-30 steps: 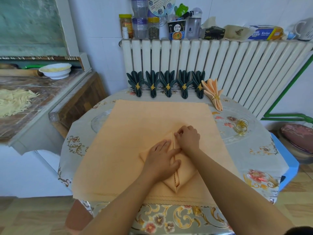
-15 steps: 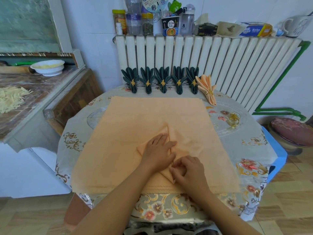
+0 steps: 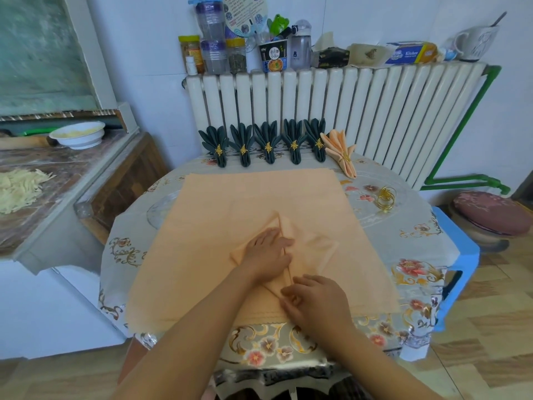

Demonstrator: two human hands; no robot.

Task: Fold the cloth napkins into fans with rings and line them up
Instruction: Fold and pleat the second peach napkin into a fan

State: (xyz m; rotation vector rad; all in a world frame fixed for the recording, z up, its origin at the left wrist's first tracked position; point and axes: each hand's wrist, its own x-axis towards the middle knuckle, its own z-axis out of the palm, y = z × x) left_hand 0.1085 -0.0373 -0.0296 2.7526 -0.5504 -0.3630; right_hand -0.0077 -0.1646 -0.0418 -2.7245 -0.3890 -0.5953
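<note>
Six fans (image 3: 277, 142) line the table's (image 3: 415, 226) 12 o'clock edge. We fold the seventh napkin (image 3: 310, 249) at centre: left hand (image 3: 266, 252) flat on it, right hand's (image 3: 314, 301) fingers pinching its 6 o'clock tip. Next, we judge, pleating, then the ring (image 3: 386, 198) at 2 o'clock.

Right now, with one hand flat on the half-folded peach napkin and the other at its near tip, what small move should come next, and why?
Probably draw the right flap in to the centre crease. The left hand pins the left side of the peach napkin, already folded to the crease, while the right side lies open and the right hand pinches the near tip.
</note>
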